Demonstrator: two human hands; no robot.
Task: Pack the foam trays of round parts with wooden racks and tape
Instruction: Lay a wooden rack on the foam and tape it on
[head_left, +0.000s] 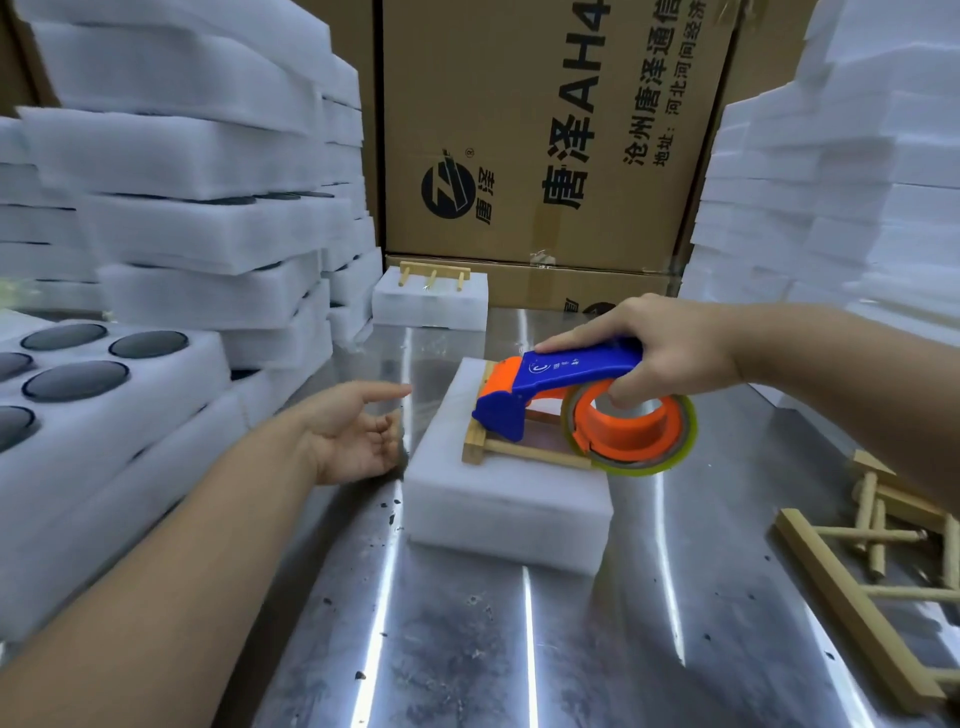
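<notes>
At nine o'clock a foam tray (171, 376) of dark round parts (75, 380) runs off the frame edge. Right of it the left hand (353, 436) hovers with its fingers loose and empty, just beside the central foam pack (498, 509). A wooden rack (535, 453) lies on the pack, half hidden under the tape dispenser (566, 371), which the right hand (670, 343) grips. At four o'clock loose wooden racks (831, 577) on the steel table (467, 649) are cut off.

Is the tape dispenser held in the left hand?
No, the right hand grips the tape dispenser above the wooden rack, and the left hand lies open beside the foam block.
</notes>
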